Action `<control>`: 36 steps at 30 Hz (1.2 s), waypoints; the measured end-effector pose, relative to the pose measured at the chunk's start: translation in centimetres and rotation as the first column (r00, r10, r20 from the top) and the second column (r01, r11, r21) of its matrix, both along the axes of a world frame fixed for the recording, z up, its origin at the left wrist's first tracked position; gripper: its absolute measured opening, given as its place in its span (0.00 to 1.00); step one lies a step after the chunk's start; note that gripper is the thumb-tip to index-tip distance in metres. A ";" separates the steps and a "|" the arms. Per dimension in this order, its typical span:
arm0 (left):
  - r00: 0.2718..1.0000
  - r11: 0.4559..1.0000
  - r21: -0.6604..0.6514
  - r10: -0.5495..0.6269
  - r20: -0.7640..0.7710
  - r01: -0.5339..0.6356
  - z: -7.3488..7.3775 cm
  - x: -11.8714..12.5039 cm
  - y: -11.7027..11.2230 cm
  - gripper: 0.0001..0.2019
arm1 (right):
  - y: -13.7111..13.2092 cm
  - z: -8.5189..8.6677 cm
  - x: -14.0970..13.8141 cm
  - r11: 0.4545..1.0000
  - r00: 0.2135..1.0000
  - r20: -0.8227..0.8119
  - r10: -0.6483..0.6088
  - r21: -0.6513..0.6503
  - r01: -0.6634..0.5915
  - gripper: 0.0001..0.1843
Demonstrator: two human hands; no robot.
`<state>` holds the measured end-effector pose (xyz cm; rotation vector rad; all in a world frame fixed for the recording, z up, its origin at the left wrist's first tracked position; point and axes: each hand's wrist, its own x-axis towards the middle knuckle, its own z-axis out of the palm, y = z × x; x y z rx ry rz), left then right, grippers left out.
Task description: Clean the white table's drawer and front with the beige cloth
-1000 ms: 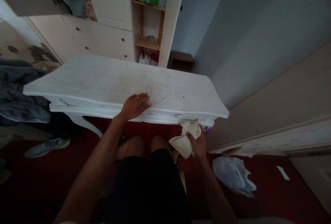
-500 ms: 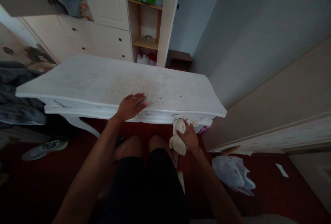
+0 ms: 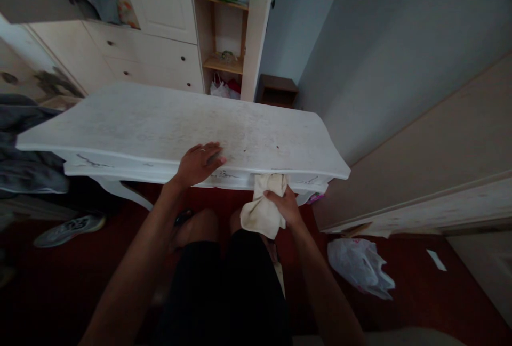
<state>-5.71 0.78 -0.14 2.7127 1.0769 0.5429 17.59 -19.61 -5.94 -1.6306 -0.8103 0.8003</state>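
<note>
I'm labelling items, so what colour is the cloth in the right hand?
The cloth is cream, showing best in the head view.

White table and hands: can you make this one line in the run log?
left hand: on white table; right hand: holds cream cloth at table's front; grey shoe: on red floor
</note>
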 end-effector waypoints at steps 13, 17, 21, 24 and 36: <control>1.000 1.000 0.002 -0.014 0.015 0.014 0.1 0.0 -0.2 0.26 | 3.6 -1.7 -8.6 0.967 0.965 0.061 0.255 -0.036 -0.253 0.41; 0.999 1.000 0.018 -0.016 0.050 0.016 -0.1 0.1 -0.3 0.26 | 1.4 -1.4 -6.2 0.995 0.992 0.074 0.100 0.004 -0.101 0.39; 0.998 0.999 0.032 -0.014 0.063 0.012 -0.3 0.1 -0.3 0.26 | -1.0 -0.6 -2.4 0.984 0.986 0.056 -0.159 0.094 0.153 0.43; 0.998 0.999 0.043 -0.012 0.062 0.009 -0.3 0.1 -0.3 0.26 | -2.3 -0.2 0.5 0.935 0.940 0.015 -0.340 0.117 0.336 0.55; 0.995 0.999 0.039 -0.004 0.100 0.000 -0.5 0.1 -0.3 0.25 | -8.6 0.1 4.3 0.997 0.997 0.029 0.076 -0.027 -0.075 0.37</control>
